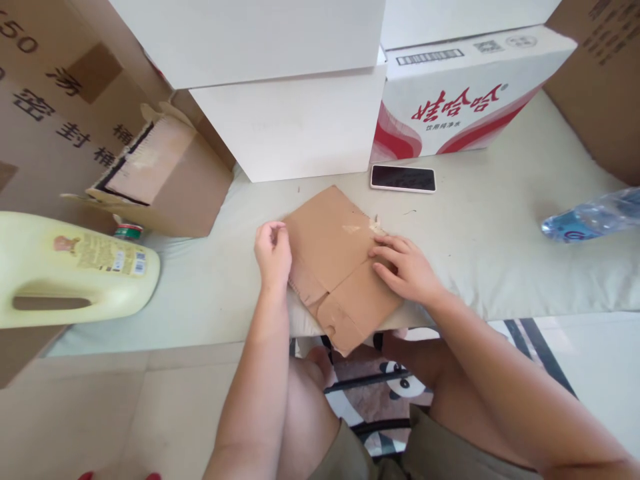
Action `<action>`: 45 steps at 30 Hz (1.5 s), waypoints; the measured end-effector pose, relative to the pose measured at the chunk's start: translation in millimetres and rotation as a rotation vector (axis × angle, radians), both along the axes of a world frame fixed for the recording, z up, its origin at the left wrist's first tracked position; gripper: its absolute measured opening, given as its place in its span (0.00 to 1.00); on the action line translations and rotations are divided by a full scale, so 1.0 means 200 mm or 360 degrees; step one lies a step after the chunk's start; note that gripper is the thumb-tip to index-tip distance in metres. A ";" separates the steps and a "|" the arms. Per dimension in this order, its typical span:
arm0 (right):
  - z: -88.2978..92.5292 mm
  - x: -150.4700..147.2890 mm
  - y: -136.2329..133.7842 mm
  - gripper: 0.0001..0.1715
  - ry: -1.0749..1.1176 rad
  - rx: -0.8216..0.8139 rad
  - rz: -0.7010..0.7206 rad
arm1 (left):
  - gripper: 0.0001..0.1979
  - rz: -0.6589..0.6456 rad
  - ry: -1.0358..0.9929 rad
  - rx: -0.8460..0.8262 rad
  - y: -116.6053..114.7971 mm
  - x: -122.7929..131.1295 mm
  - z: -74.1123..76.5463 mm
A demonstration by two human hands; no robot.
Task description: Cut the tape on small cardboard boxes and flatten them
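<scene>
A flattened piece of brown cardboard (pixel 333 243) lies on the pale cloth surface, turned like a diamond, with its lower corner jutting past the front edge. It has a crease, a small slit and torn patches. At its left corner is my left hand (pixel 274 253), fingers curled together; whether anything is between them is hidden. My right hand (pixel 404 265) rests on the cardboard's right side with its fingers stretched out and slightly apart. A bit of torn paper sticks up at the edge near those fingertips.
A phone (pixel 403 179) lies beyond the cardboard, before white boxes (pixel 310 127) and a red-and-white printed carton (pixel 450 113). Leftward are an open brown box (pixel 185 173), a yellow jug (pixel 100 267) and a small capped item (pixel 129 231). A clear bottle (pixel 590 217) lies at right.
</scene>
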State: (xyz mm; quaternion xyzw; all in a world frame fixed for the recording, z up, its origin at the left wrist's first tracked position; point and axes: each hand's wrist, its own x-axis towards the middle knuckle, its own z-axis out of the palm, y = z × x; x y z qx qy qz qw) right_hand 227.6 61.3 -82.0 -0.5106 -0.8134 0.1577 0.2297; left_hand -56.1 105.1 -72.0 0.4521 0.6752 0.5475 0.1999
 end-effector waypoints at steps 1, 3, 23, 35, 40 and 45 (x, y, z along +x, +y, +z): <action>0.00 0.00 0.00 0.17 0.0012 0.0007 0.0028 | 0.06 -0.0089 0.0124 -0.0059 0.00 0.00 -0.01; 0.00 0.00 0.00 0.16 0.0023 0.0020 0.0058 | 0.09 -0.0251 0.0278 -0.0178 -0.01 0.00 -0.03; 0.01 -0.01 0.00 0.13 0.0040 0.0007 0.0016 | 0.13 -0.0736 0.0593 -0.0435 -0.03 0.02 0.00; 0.08 -0.03 -0.02 0.09 0.0016 0.0060 0.0053 | 0.03 -0.0745 0.0890 -0.0483 -0.05 0.06 0.00; 0.05 0.00 -0.01 0.12 0.0078 0.0067 -0.0114 | 0.02 -0.0711 0.0844 -0.0467 -0.04 0.06 -0.01; 0.01 -0.01 -0.01 0.15 -0.0002 0.0053 -0.0187 | 0.05 -0.0337 0.0654 -0.0297 -0.02 0.00 -0.01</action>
